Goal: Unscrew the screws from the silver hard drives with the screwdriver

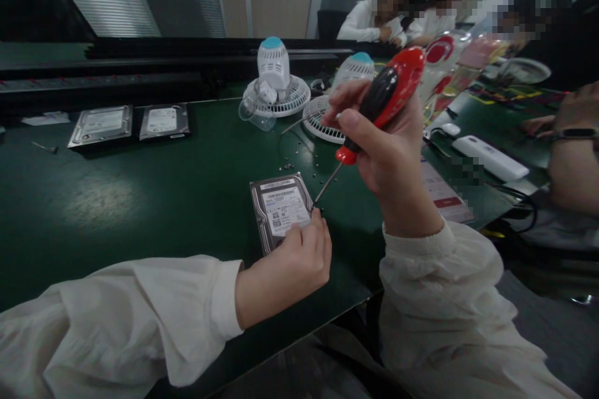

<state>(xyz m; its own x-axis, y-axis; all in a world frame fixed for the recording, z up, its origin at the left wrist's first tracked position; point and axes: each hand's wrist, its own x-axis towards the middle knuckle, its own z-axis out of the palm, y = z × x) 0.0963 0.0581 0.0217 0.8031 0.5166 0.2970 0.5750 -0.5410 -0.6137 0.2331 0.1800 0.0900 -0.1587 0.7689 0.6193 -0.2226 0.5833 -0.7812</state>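
Note:
A silver hard drive (279, 207) with a white label lies flat on the green table (140, 199) in front of me. My left hand (299, 259) is closed on its near right corner, fingers curled over the edge. My right hand (381, 137) is wrapped round the red-and-black handle of a screwdriver (379, 106). Its thin shaft slants down and left, and the tip rests at the drive's right edge, just above my left fingers. Tiny screws (299, 162) lie scattered on the table behind the drive.
Two more hard drives (100, 124) (163, 120) lie at the far left. Two small white fans (276, 84) (346, 96) stand behind, beside a clear cup (255, 115). Other people sit at the far right; one arm (568, 137) rests near a white device (489, 156).

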